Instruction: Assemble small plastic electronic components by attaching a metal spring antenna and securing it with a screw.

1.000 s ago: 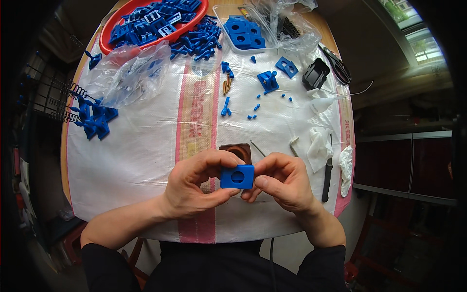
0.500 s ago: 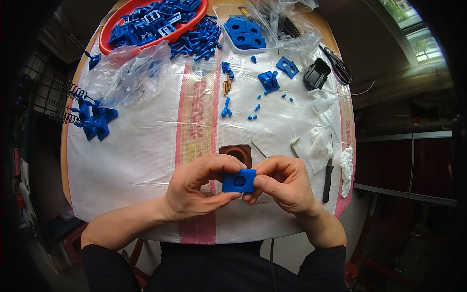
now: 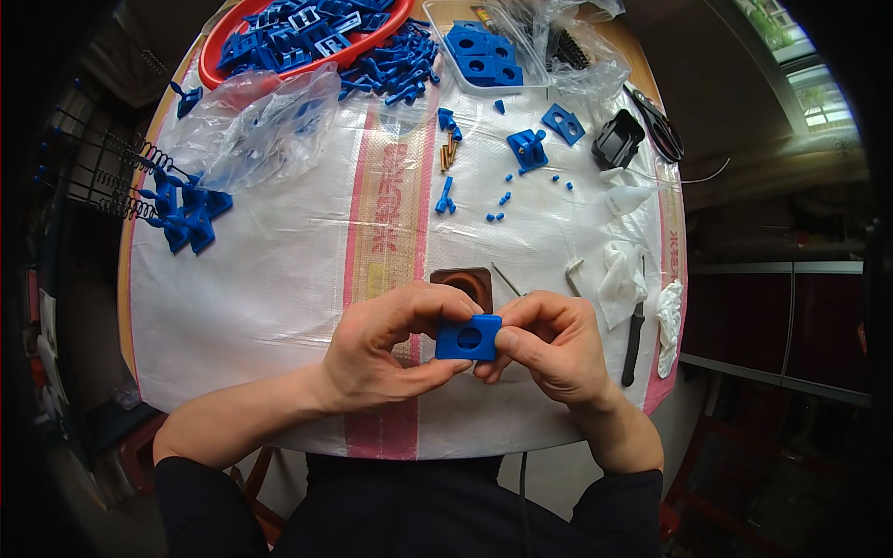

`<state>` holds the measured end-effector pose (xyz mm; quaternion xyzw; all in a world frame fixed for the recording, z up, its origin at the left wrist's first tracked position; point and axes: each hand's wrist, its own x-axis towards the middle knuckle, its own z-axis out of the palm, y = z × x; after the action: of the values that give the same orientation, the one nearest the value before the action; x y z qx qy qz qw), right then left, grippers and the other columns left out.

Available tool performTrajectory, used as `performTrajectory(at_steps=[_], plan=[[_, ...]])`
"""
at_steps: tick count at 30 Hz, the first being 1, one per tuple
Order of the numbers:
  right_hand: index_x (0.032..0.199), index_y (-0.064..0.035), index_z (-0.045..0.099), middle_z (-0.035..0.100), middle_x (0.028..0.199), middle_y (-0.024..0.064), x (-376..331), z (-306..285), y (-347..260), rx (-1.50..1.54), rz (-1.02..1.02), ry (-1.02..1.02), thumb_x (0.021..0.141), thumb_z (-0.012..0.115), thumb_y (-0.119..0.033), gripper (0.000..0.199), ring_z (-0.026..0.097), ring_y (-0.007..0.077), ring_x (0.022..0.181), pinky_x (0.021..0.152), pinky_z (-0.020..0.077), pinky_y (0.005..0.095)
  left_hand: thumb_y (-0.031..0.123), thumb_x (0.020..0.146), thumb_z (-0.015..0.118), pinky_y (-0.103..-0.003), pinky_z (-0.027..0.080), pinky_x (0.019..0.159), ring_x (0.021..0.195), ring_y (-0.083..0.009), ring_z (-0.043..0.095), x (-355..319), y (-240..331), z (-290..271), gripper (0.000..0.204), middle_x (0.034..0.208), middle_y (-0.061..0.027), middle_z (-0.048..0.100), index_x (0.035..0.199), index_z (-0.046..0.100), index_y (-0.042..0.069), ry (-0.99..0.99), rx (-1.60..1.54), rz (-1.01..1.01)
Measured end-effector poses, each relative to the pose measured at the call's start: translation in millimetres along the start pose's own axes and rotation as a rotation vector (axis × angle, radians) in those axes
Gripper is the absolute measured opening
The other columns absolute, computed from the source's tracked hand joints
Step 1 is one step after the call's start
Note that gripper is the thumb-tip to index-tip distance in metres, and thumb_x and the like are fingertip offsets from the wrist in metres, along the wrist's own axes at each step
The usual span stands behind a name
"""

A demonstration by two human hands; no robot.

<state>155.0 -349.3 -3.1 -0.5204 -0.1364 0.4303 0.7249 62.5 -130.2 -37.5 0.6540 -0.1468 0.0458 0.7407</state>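
Note:
A small blue plastic block with a round hole (image 3: 454, 346) is held up between both hands near the table's front edge. On its left side my left hand (image 3: 386, 344) closes round it, forefinger at the top edge and thumb below. My right hand (image 3: 551, 346) pinches the right edge between thumb and fingers. Just beyond the hands lies a brown square dish with a round hollow (image 3: 462, 279). A thin metal rod (image 3: 504, 278) rests beside the dish, partly hidden by my right hand. The block's underside cannot be seen.
At the back are a red basin (image 3: 210, 73) of blue parts and a clear tub (image 3: 532, 82) of blue plates. Loose blue pieces (image 3: 446, 195) and brass pins (image 3: 449, 153) lie mid-table. Black-handled knife (image 3: 633, 349), tissue (image 3: 621, 286) and scissors (image 3: 662, 135) sit at right.
The whole view has shifted slightly. The blue block is tilted a little differently, and both hands keep their hold on it.

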Motion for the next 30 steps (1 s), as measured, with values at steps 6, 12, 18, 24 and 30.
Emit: performTrajectory(at_steps=[6, 12, 18, 24, 30], plan=[[0.106, 0.0099, 0.065, 0.073, 0.09, 0.0195, -0.2, -0.1, -0.7, -0.004, 0.014, 0.01, 0.097, 0.065, 0.0, 0.013, 0.075, 0.0229, 0.08, 0.07, 0.0641, 0.0323, -0.011, 0.081, 0.076, -0.037, 0.056, 0.096, 0.114, -0.0234, 0.065, 0.1, 0.2, -0.6, 0.052, 0.125, -0.0197, 0.062, 0.128, 0.055, -0.001, -0.008, 0.0, -0.017], [0.105, 0.0104, 0.064, 0.073, 0.09, 0.019, -0.9, 1.6, -1.6, -0.003, 0.022, 0.033, 0.097, 0.065, 0.0, 0.013, 0.075, 0.0228, 0.08, 0.069, 0.064, 0.0321, -0.005, 0.082, 0.078, -0.029, 0.059, 0.086, 0.1, -0.0168, 0.07, 2.3, -2.0, 5.0, 0.045, 0.113, -0.0114, 0.067, 0.123, 0.061, -0.003, 0.081, 0.04, 0.017], [0.105, 0.0104, 0.064, 0.072, 0.09, 0.0188, -0.1, 1.8, -0.8, -0.009, 0.011, 0.03, 0.097, 0.065, 0.0, 0.014, 0.075, 0.0225, 0.079, 0.07, 0.0637, 0.0321, -0.009, 0.082, 0.077, -0.034, 0.058, 0.092, 0.108, -0.0203, 0.067, 1.5, -1.4, 1.8, 0.048, 0.119, -0.0161, 0.064, 0.125, 0.058, -0.002, 0.033, 0.029, -0.003], [0.102, 0.0085, 0.063, 0.072, 0.086, 0.0162, -1.7, 2.0, -2.4, -0.043, 0.045, 0.029, 0.097, 0.067, -0.003, 0.013, 0.073, 0.0191, 0.075, 0.066, 0.0608, 0.0294, -0.011, 0.081, 0.076, -0.036, 0.057, 0.095, 0.112, -0.0228, 0.065, 0.3, -0.5, 0.9, 0.051, 0.123, -0.019, 0.063, 0.127, 0.056, -0.002, 0.017, 0.035, -0.009], [0.099, 0.0068, 0.062, 0.071, 0.081, 0.0133, -3.9, 7.5, -6.0, -0.057, 0.108, 0.082, 0.097, 0.068, -0.005, 0.013, 0.071, 0.0165, 0.071, 0.063, 0.0587, 0.0271, -0.01, 0.081, 0.076, -0.036, 0.056, 0.096, 0.115, -0.023, 0.064, -1.1, -1.7, 1.2, 0.052, 0.124, -0.0185, 0.063, 0.128, 0.055, -0.001, 0.009, 0.045, -0.01]])
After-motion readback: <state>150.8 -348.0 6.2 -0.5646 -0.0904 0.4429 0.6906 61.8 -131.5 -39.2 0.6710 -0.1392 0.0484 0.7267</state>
